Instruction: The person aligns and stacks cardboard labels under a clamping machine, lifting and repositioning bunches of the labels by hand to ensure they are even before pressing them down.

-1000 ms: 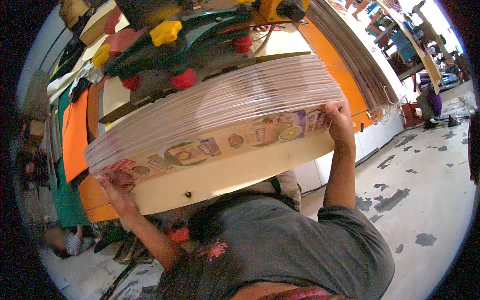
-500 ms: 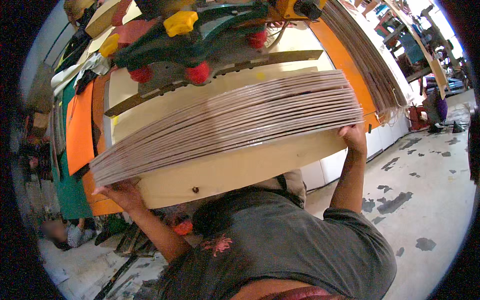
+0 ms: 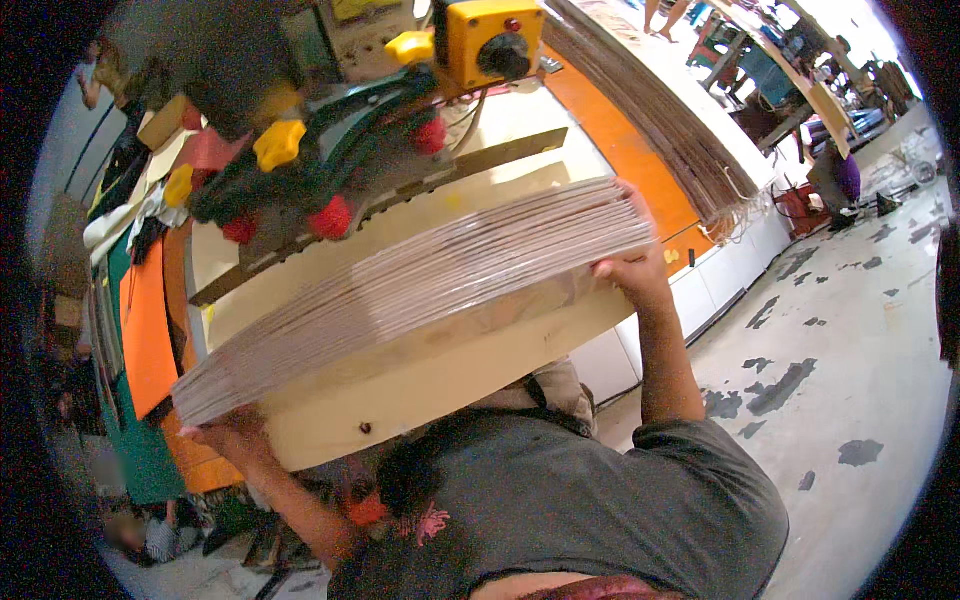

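Note:
A thick stack of thin pale sheets point(image 3: 430, 285), its layered long edge toward me, spans the work surface between my hands. The sheets bow slightly, and the left end sits lower in view than the right. My left hand point(image 3: 235, 437) is closed at the stack's lower left corner, its fingers partly hidden. My right hand point(image 3: 643, 275) grips the right end, thumb along the near side and fingers wrapped round the end. Beneath the stack lies a cream board point(image 3: 440, 400) with a small dark hole. Beyond it runs a long metal bar point(image 3: 500, 158).
Above the bar stands a dark green machine frame with yellow knobs point(image 3: 280, 145) and red round pads point(image 3: 330, 217). A yellow control box point(image 3: 487, 45) is at its right. Long brown strips point(image 3: 650, 110) lie on an orange surface point(image 3: 592, 110). Orange sheets point(image 3: 147, 335) lie left.
The stack and both hands appear farther left and lower, and the whole scene has turned with the view. My right hand wraps more fully round the stack's end.

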Available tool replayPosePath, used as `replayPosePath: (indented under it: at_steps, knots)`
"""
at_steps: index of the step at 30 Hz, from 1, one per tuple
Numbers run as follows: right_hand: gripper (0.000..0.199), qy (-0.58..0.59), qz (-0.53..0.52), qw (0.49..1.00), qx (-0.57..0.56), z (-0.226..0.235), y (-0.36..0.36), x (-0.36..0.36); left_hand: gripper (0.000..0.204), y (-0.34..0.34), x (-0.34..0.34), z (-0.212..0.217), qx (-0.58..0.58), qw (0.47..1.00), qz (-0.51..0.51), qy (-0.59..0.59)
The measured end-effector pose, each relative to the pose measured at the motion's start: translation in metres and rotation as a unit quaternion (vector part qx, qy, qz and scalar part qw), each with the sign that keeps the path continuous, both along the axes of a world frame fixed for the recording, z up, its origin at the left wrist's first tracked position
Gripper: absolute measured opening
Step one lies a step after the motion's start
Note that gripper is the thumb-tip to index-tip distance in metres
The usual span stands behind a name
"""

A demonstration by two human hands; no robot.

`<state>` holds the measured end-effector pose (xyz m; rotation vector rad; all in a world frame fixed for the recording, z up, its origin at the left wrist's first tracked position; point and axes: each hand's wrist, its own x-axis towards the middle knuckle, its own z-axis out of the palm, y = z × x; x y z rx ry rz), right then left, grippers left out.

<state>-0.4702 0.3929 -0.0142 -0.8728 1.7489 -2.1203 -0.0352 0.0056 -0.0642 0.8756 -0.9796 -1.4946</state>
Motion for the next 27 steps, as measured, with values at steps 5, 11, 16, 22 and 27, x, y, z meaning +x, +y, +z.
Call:
replayPosePath:
  at_steps: [5,11,16,22,27]
  knots:
    - [0.118,-0.001,0.001,1.000,-0.003,0.006,0.003,-0.007,0.119,0.025,-0.012,0.050,-0.104,0.982,-0.150,0.045]
    - [0.121,0.056,0.004,0.998,-0.022,0.014,-0.012,-0.021,0.115,-0.032,0.003,-0.001,-0.104,0.990,-0.080,0.057]
    - [0.110,-0.005,0.018,0.999,0.049,0.013,-0.013,-0.023,0.102,0.000,-0.011,0.030,-0.222,0.926,-0.299,0.071]
    - [0.115,0.017,0.031,0.999,-0.004,0.009,-0.018,-0.020,0.087,-0.021,0.000,0.000,-0.031,0.990,0.070,-0.122]
    - [0.119,0.131,-0.034,0.990,0.038,0.012,-0.005,-0.017,0.084,0.041,-0.034,0.050,-0.085,0.938,0.098,-0.320]
